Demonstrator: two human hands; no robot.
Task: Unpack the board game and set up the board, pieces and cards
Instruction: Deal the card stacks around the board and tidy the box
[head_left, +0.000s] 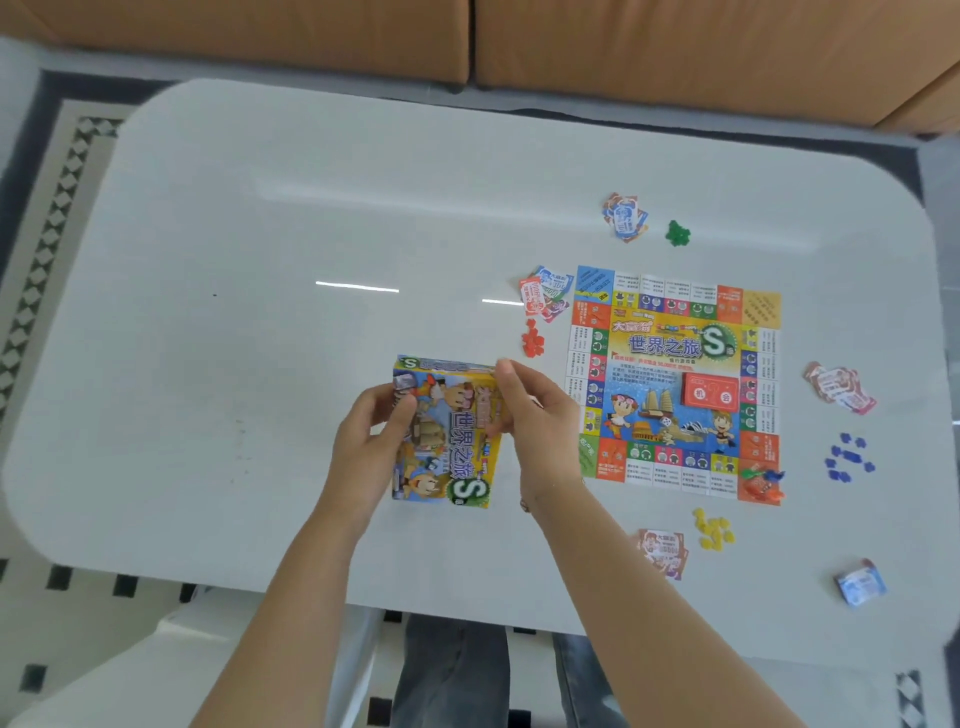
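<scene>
"世界之旅" on board (675, 384), box (447, 441)

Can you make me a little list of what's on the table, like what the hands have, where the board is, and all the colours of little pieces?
hands: left hand and right hand both hold the game box
board: game board lies flat, right of the box
cards on board: red deck
red pieces: left of board
green pieces: beyond board
blue pieces: right of board
yellow pieces: nearest the person
table: white table
</scene>
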